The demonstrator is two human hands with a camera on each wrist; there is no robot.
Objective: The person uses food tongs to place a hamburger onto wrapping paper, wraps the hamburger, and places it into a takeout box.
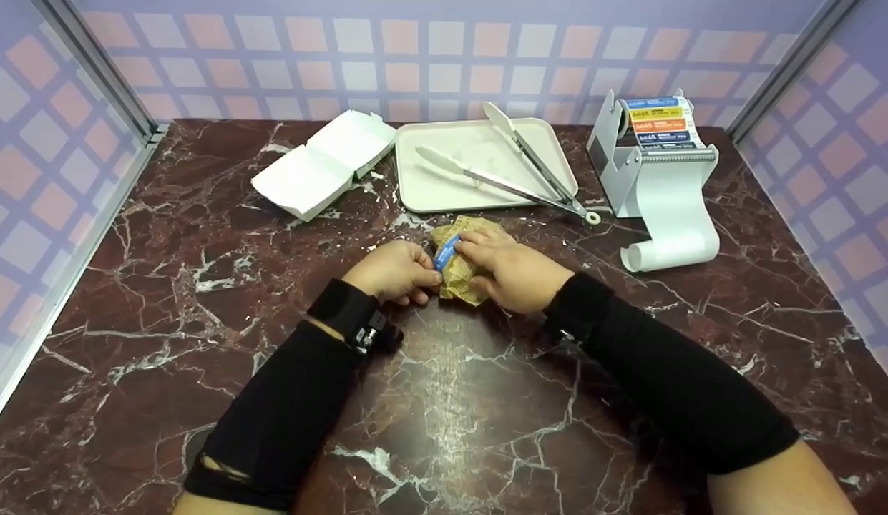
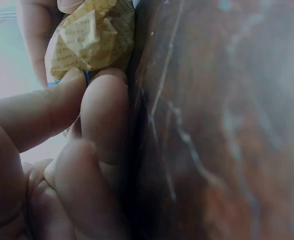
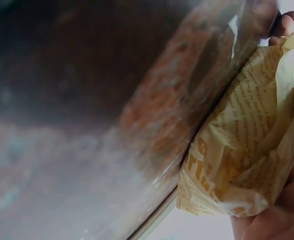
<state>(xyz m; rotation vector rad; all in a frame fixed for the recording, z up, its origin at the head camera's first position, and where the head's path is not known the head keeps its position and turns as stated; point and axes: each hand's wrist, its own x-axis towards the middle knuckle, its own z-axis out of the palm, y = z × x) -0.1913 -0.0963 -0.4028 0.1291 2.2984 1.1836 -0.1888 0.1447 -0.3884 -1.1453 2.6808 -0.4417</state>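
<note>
A bundle wrapped in brown printed paper (image 1: 461, 279) lies on the marbled table, with a blue label strip (image 1: 447, 252) across its top. My left hand (image 1: 395, 272) is at the bundle's left side, thumb and forefinger pinching the end of the blue label. In the left wrist view those fingertips meet right at the paper's edge, with a bit of blue showing between them. From the right, my right hand (image 1: 519, 268) rests over the bundle, fingers on its top by the label and thumb along its near side. The right wrist view shows the crumpled wrapping paper (image 3: 237, 145) against the tabletop.
Behind the bundle is a cream tray (image 1: 415, 193) with metal tongs (image 1: 511, 186) lying spread across it. An opened white carton (image 1: 325, 164) stands back left. At back right, a label dispenser (image 1: 615, 168) holds several coloured rolls, its white backing strip (image 1: 676, 214) curling onto the table.
</note>
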